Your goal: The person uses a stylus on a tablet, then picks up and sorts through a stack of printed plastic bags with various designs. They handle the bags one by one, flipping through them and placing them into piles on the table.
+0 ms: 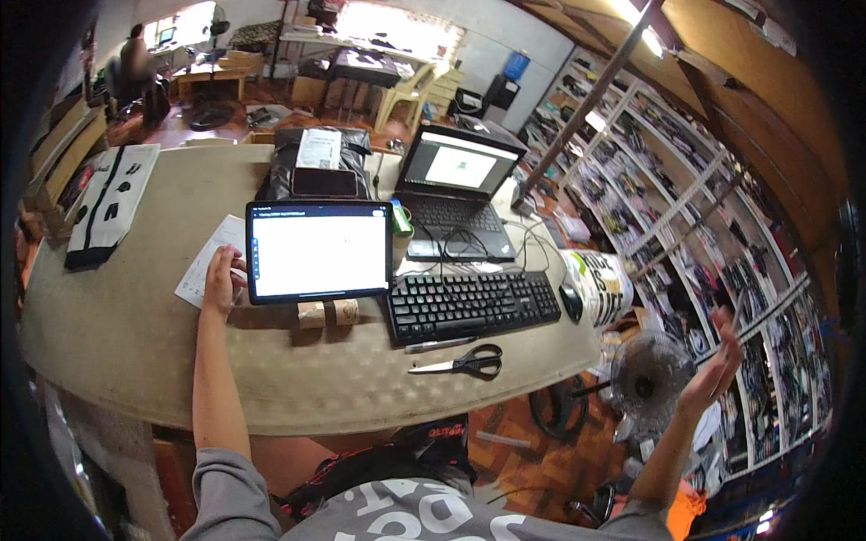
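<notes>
Nearest on the pale worktop [117, 325], black-handled scissors [476, 362] lie with a pen [440, 344] just behind them, below a black keyboard [474, 305]. Left of these, two small cardboard rolls [345, 312] sit at the lower edge of a tablet [319, 252], its bright screen toward the person; whether the rolls prop it, I cannot tell. The left hand [223, 281] is just beside the tablet's left edge, over a sheet of paper [193, 282], fingers loosely curled and apparently holding nothing; contact with the tablet is unclear. The right hand [714, 368] hangs in the air off the worktop's right side, near a fan [645, 383], fingers stretched and close together; whether it grips something slim is too blurred to tell. The step in hand looks like handling the tablet, and touching its screen with the right hand would call for a reach back past the black mouse [571, 303] and keyboard. Farther back, a phone [325, 183] leans on a black plastic parcel [280, 162], and loose cables [451, 239] drape over a laptop [415, 206], crowding that side. Beyond stand packed shelves [667, 180], a yellow plastic chair [404, 99] and another person [158, 104].
</notes>
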